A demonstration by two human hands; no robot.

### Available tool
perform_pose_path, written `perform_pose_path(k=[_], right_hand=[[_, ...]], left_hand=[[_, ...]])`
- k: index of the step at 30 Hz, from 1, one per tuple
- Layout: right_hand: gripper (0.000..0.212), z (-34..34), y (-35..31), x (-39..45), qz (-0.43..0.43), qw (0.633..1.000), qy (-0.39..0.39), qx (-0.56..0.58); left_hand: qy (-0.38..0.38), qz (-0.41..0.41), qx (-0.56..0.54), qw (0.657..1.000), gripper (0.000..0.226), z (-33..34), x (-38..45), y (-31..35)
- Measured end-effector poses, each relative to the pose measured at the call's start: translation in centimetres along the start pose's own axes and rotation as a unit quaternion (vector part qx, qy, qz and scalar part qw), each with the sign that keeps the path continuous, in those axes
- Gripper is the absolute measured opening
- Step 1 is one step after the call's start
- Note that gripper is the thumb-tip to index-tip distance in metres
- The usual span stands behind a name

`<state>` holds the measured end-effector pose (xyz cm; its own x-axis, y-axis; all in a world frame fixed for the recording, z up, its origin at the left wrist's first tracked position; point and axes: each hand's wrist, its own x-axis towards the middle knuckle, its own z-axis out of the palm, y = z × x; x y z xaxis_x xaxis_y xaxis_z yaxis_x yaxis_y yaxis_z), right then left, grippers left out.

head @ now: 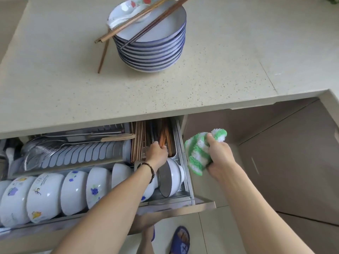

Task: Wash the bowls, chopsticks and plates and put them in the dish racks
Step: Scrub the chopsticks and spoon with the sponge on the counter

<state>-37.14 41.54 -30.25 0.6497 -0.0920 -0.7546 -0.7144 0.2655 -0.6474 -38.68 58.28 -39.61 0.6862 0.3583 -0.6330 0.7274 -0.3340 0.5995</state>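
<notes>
Left hand (156, 154) reaches into the pulled-out drawer (165, 209) below the table (201, 70); I read its fingers as curled around a few chopsticks (162, 139) that lie in the narrow tray (173, 153) at the drawer's back right. More chopsticks (137, 142) fill the tray's left part, just beside the hand. The left forearm extends forward and slightly right across the bowl row, wrist carrying a dark bead bracelet (149, 169). Directly under the wrist, a white bowl (173, 177) stands on edge at the right end of the rack.

Right hand (219, 156) is outside the drawer, to its right, gripping a bunched green-and-white cloth (199, 153); thumb and fingers are closed round the cloth, and the forearm angles up from the lower right.

Remaining bowls (45, 195) stand on edge in a row along the drawer's front, left of the arm. Behind them, a plate rack (78, 153) holds metal utensils (40, 149).

On the table, well apart from both hands, a stack of blue-rimmed plates (151, 43) carries a small dish (128, 11) and several long chopsticks (146, 21) laid across the top; one chopstick (103, 55) leans from the stack to the table.
</notes>
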Motion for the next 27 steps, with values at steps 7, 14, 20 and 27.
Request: perform_pose_path(k=[7, 14, 20, 27], right_hand=[[0.016, 0.6, 1.1, 1.4, 0.006, 1.000, -0.004, -0.004], [0.017, 1.3, 0.4, -0.4, 0.001, 1.000, -0.011, 0.002], [0.024, 3.4, -1.8, -4.5, -0.009, 1.000, -0.025, 0.001], [0.015, 7.7, -7.2, -10.1, -0.030, 0.998, -0.061, 0.001]], left_hand=[[-0.068, -0.031, 0.012, 0.997, 0.066, 0.0, 0.5, 1.1], [-0.045, 0.095, 0.110, 0.988, 0.064, -3.2, -3.3, 1.0], [0.034, 0.216, 0.210, 0.953, 0.059, -7.9, -9.2, 1.7], [0.129, 0.259, 0.289, 0.913, 0.053, -15.2, -13.0, 4.9]])
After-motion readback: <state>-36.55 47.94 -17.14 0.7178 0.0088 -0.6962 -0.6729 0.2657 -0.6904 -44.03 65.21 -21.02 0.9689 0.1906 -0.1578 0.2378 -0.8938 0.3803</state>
